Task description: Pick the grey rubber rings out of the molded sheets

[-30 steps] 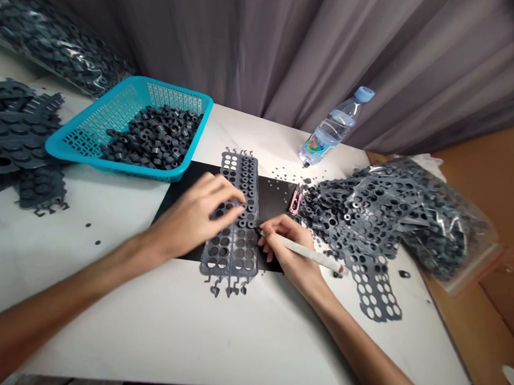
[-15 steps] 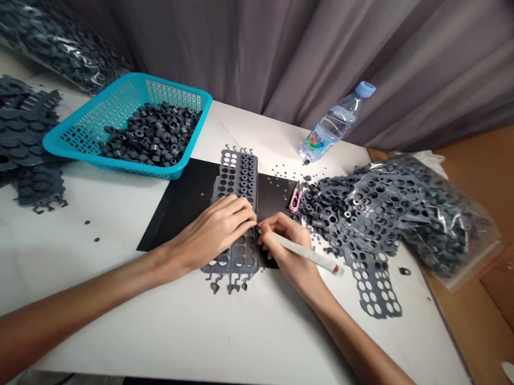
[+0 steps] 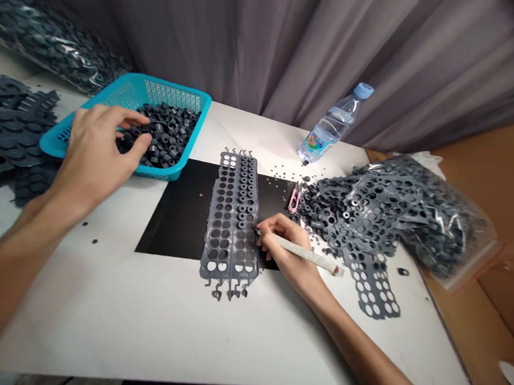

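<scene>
My left hand (image 3: 101, 143) hovers over the near side of a turquoise plastic basket (image 3: 176, 172), thumb and fingers apart. Below its fingertips lies a heap of small dark grey rubber rings (image 3: 167, 131). My right hand (image 3: 287, 240) grips a pen-shaped tool (image 3: 307, 251) with a pale handle, red at its back end. The tool's dark tip is at the right edge of a grey perforated rubber sheet (image 3: 220, 234). Rings stand in the sheet's upper right rows, while many of its other holes hold none. Under the sheet is a black mat (image 3: 172, 220).
Pink thread snips (image 3: 294, 199) lie right of the sheet, among small dark discs. A water bottle (image 3: 333, 125) leans behind. Perforated scrap sheets (image 3: 370, 209) and a clear bag (image 3: 453, 234) crowd the right, more grey sheets (image 3: 8, 131) the left.
My left hand has left the sheet and swung up and left to the basket, its fingers now spread. The right hand holds the tool in nearly the same place.
</scene>
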{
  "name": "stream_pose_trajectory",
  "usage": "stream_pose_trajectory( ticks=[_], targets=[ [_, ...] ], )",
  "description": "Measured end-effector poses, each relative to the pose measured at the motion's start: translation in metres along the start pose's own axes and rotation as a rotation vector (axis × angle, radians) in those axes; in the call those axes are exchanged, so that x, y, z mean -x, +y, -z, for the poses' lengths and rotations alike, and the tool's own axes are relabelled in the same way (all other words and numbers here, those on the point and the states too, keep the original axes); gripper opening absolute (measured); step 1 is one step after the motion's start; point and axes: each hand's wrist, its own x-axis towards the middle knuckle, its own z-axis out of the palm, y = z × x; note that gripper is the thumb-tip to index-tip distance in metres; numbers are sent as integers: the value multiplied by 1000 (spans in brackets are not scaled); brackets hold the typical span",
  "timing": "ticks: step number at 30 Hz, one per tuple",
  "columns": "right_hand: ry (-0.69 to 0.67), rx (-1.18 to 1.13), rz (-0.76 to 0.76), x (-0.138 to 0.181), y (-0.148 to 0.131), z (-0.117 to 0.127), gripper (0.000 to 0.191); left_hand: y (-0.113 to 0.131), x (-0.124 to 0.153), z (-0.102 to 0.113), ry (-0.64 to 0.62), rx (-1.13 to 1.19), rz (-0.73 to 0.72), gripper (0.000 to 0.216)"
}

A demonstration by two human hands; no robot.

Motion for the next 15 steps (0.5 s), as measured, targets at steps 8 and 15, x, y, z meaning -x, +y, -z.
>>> stream_pose_trajectory(
  ticks=[8,15],
  targets=[
    [-85,-60,26,1,-11,-2,15,111,63,-15,-695,463,-241,18],
    [-92,-47,5,-1,-9,-3,17,115,77,-19,-822,464,-254,22]
  ],
)
